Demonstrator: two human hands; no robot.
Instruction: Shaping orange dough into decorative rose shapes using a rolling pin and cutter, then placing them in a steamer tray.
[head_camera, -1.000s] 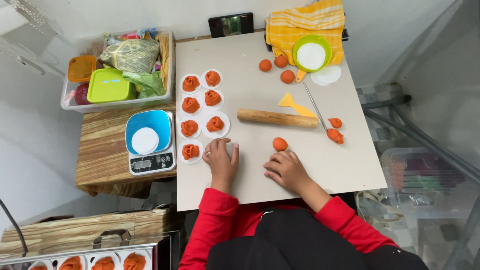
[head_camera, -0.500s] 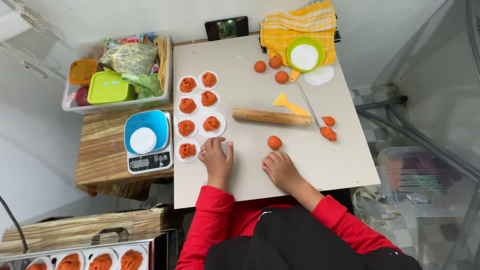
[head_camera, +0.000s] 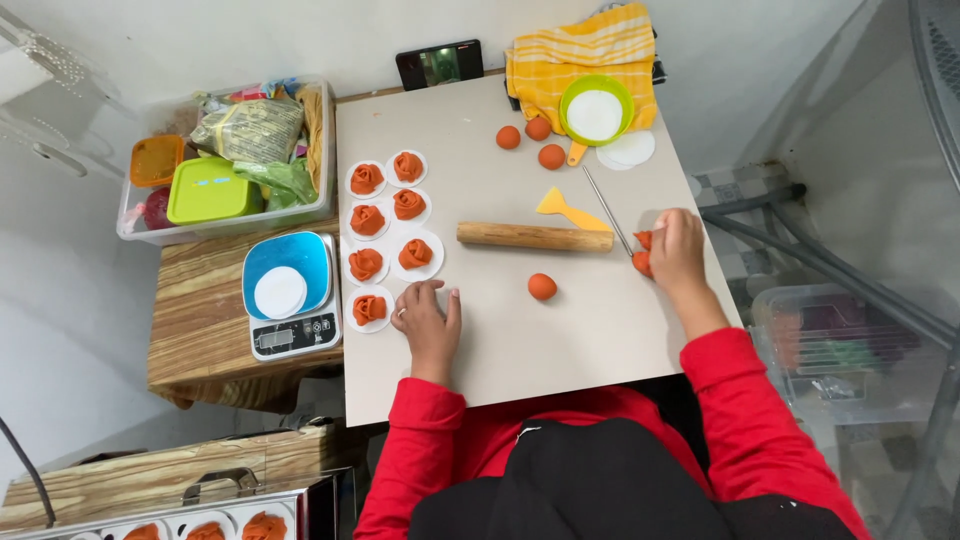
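My left hand (head_camera: 430, 320) rests flat on the beige table (head_camera: 580, 340), fingers apart, beside the nearest of several orange rose-shaped dough pieces on white paper rounds (head_camera: 385, 230). My right hand (head_camera: 677, 252) reaches to the table's right edge and covers small orange dough pieces (head_camera: 642, 255) there; whether it grips them I cannot tell. An orange dough ball (head_camera: 542, 287) lies between the hands. A wooden rolling pin (head_camera: 533, 236) lies across the middle, with a yellow scraper (head_camera: 568, 208) and a thin metal rod (head_camera: 606, 210) behind it.
Three orange dough balls (head_camera: 530, 140) lie near a green bowl (head_camera: 595, 110) on a yellow striped cloth (head_camera: 585, 50). A blue kitchen scale (head_camera: 290, 295) stands on a wooden side table, behind it a clear bin with a green box (head_camera: 205, 190). A phone (head_camera: 438, 64) leans at the back.
My right hand left the dough ball near the table's middle and moved right to the small dough pieces at the edge. The left hand stayed put.
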